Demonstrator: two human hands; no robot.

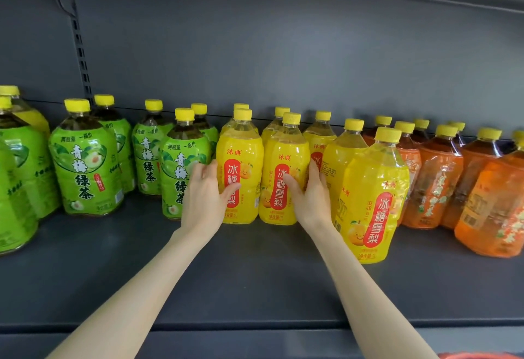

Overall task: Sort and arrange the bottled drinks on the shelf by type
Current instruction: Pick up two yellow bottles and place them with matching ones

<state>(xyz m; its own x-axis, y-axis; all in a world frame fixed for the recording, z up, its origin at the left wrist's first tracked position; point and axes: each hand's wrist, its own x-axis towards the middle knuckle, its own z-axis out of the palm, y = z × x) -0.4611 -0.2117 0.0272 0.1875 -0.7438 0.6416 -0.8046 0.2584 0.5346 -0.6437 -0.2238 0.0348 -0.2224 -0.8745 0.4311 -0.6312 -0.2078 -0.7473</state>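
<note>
On the dark grey shelf (255,273) the drinks stand upright in three colour groups, all with yellow caps: green bottles (85,165) at the left, yellow ones in the middle, orange bottles (436,177) at the right. Both bare arms reach in from below to the front of the yellow group. The left hand (208,188) grips the first yellow bottle (241,154), which stands just beside the nearest green bottle; its thumb lies across the red label and its fingers (204,165) curl round the bottle's left side, partly wedged between it and the green one. The right hand (309,191) grips the second yellow bottle (283,157), touching the first on its right; the thumb presses the front and the other fingers wrap round the right side. Both held bottles rest on the shelf. More yellow bottles stand behind them, and a third yellow bottle (374,188) stands further forward, to the right of the right hand, next to the orange group.
</note>
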